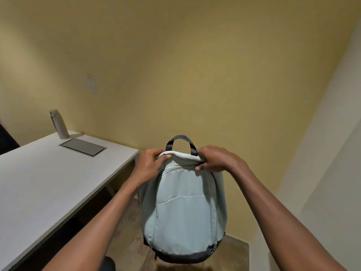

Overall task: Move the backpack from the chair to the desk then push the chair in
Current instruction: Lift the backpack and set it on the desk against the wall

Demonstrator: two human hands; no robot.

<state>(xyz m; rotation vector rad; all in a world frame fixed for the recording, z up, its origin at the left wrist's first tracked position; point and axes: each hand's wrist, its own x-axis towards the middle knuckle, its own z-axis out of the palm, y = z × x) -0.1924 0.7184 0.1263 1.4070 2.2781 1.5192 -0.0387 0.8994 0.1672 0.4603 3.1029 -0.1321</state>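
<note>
1. Gripping the top edge of the backpack, the left hand and the right hand are both closed on the pale fabric, one at each upper corner, either side of the dark carry handle.
2. The backpack hangs upright in the air beside the desk, off its right end, with the floor visible below its dark base. It does not touch the desk.
3. The desk has a white top and stands along a yellow wall.
4. A metal bottle stands upright at the back of the desk, near the wall.
5. A grey rectangular panel lies flat just in front of the bottle.
6. A paler wall meets the yellow one at the right.
7. The chair cannot be identified with certainty.
</note>
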